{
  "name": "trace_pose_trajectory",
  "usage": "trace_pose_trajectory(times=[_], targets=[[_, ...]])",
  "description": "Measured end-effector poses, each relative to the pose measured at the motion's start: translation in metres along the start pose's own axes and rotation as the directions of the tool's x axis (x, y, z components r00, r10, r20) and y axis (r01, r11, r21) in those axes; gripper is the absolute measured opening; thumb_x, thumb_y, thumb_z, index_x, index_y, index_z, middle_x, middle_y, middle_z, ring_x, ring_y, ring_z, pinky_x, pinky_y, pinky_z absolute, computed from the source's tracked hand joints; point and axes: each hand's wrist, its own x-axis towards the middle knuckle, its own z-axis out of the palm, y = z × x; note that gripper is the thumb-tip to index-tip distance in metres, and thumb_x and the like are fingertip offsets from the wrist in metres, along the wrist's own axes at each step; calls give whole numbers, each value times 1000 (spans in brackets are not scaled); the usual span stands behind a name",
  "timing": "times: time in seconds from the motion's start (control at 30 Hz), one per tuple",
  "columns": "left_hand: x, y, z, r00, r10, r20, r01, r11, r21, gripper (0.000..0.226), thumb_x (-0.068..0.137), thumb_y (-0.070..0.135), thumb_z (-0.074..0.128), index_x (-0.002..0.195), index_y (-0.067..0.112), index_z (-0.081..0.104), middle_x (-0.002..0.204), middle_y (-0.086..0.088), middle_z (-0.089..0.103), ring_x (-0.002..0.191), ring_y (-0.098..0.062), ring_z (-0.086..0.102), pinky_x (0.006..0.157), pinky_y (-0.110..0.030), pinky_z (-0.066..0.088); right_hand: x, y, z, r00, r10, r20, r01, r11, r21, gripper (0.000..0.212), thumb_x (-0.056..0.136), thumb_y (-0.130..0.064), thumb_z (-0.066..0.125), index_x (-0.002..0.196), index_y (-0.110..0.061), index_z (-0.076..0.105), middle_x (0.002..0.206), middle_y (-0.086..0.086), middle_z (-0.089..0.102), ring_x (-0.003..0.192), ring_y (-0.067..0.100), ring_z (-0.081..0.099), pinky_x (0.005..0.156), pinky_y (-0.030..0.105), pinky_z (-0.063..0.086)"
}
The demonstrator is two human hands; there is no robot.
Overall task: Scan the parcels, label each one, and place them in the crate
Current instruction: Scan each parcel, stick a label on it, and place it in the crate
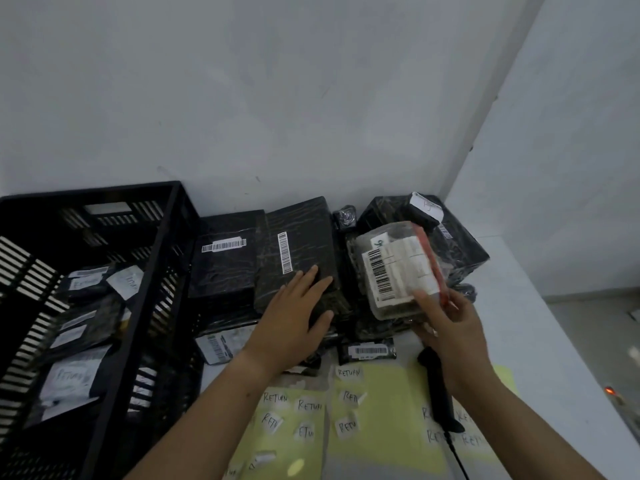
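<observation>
1. While lying flat on a black parcel (301,244) near the crate (90,192), the left hand (294,317) is gripping nothing.
2. Right hand (453,327) is pinching a clear-wrapped parcel (398,268), tilted, just right of the black one.

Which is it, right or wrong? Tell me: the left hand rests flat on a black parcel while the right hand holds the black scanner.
Wrong in one respect. The head view shows the left hand resting flat on a black parcel, but the right hand holds a clear-wrapped parcel, not the scanner, which lies beside that wrist.
</observation>
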Motion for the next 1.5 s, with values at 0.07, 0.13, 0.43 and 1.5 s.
trace_pose_trajectory(times=[0.07, 0.13, 0.43, 1.5], targets=[[-1, 6, -6, 999, -36, 10, 37, 994, -101, 61, 102, 61, 33, 158, 39, 25, 168, 20, 3, 155, -4, -4, 127, -44, 14, -20, -16, -9, 993, 76, 86, -86, 990, 114, 68, 71, -46, 76, 127, -12, 57, 120, 11, 70, 108, 25, 69, 88, 43, 56], [-6, 19, -17, 996, -84, 36, 91, 959, -268, 68, 93, 74, 30, 154, 43, 32, 167, 24, 10, 154, 1, -2, 127, -45, 17, -42, -29, -15, 978, 131, 164, -161, 969, 187, 60, 78, -43, 67, 127, -10, 59, 120, 15, 70, 108, 30, 69, 88, 44, 57], [-52, 104, -20, 972, -11, 233, 216, 414, -884, 83, 69, 70, 80, 135, 52, 34, 121, 37, 62, 112, 6, 65, 86, -19, 57, -107, -10, 4, 891, 265, 368, -418, 796, 438, 117, 27, -51, 98, 133, -20, 60, 126, 16, 67, 111, 35, 67, 82, 44, 61], [-77, 70, -13, 860, -494, 128, 155, 13, -988, 55, 92, 61, 53, 132, 24, 63, 124, -4, 73, 114, -27, 70, 81, -46, 57, 47, 153, -113, 967, 254, -25, -112, 335, -936, 68, 80, -42, 73, 130, -15, 35, 82, 3, 63, 67, 23, 64, 56, 35, 54]])
